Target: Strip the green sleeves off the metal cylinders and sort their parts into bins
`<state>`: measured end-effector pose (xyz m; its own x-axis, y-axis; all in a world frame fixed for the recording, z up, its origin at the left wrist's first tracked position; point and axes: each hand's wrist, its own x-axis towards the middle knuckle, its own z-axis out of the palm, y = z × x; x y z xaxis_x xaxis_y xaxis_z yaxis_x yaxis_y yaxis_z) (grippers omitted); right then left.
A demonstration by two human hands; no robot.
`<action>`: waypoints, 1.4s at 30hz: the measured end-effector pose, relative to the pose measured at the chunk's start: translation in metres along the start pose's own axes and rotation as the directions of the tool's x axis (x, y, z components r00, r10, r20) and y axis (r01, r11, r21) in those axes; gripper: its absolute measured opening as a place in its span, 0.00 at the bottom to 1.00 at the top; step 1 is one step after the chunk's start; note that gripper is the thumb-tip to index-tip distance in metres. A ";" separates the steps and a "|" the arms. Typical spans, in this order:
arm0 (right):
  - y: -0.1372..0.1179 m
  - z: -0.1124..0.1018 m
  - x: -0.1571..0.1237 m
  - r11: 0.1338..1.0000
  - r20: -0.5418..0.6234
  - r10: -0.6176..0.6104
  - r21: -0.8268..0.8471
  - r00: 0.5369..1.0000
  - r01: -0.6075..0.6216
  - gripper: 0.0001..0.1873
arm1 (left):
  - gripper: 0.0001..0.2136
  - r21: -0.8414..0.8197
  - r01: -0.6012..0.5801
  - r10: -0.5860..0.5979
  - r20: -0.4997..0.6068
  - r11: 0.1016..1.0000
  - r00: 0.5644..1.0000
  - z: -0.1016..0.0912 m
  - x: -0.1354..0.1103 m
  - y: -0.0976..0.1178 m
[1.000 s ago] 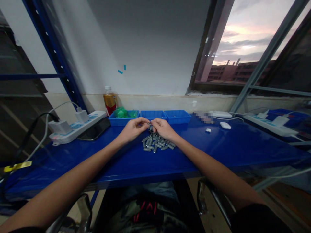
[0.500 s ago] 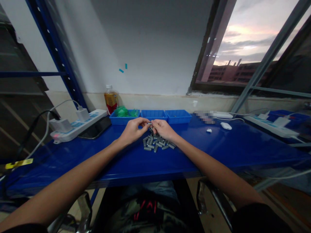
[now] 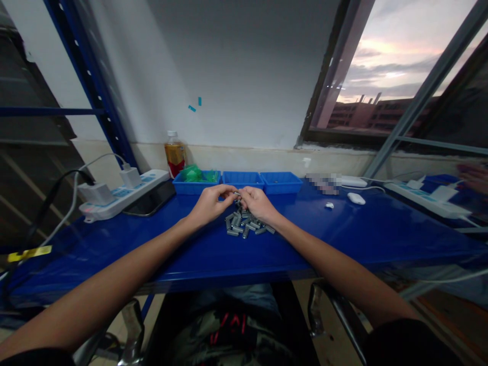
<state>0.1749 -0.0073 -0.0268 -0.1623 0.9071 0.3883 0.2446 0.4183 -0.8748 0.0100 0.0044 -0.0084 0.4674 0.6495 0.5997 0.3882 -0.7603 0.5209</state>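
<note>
My left hand (image 3: 212, 204) and my right hand (image 3: 259, 204) meet at the fingertips above the middle of the blue table (image 3: 236, 259). Between them is a small metal piece (image 3: 237, 193), pinched by both hands and mostly covered by the fingers. It looks silvery, like the pieces below, but its exact shape is too small to tell. Just under the hands lies a loose heap of short grey metal cylinders (image 3: 246, 223). My right hand and wrist hide part of that heap.
Behind the hands stand three blue trays: a left one (image 3: 186, 189) with green plastic (image 3: 192, 174), a middle one (image 3: 242, 179) and a right one (image 3: 281, 184). A bottle (image 3: 175, 156), phone (image 3: 150, 198) and power strip (image 3: 124, 195) are left; a white case (image 3: 356, 199) is right.
The view has shifted very slightly. Both hands keep their pinch on the small metal piece, with only a slight change at the fingertips.
</note>
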 end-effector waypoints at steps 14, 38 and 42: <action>-0.008 -0.011 -0.007 0.766 0.071 -0.268 -0.589 0.961 0.257 0.08 | 0.20 -0.313 0.350 -0.321 0.143 0.883 0.936 0.000 0.005 -0.005; -0.012 -0.010 -0.001 0.995 0.029 -0.043 -0.084 0.999 0.045 0.13 | 0.15 -0.338 0.180 -0.144 0.131 0.924 0.981 0.001 0.006 -0.009; -0.008 -0.008 0.000 0.988 0.028 -0.093 -0.124 0.995 0.095 0.13 | 0.17 -0.371 0.251 -0.208 0.153 0.894 0.966 0.001 0.006 -0.008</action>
<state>0.1811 -0.0108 -0.0175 -0.2107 0.8628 0.4595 0.3444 0.5054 -0.7912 0.0105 0.0142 -0.0092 0.4922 0.7841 0.3780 0.1695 -0.5122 0.8420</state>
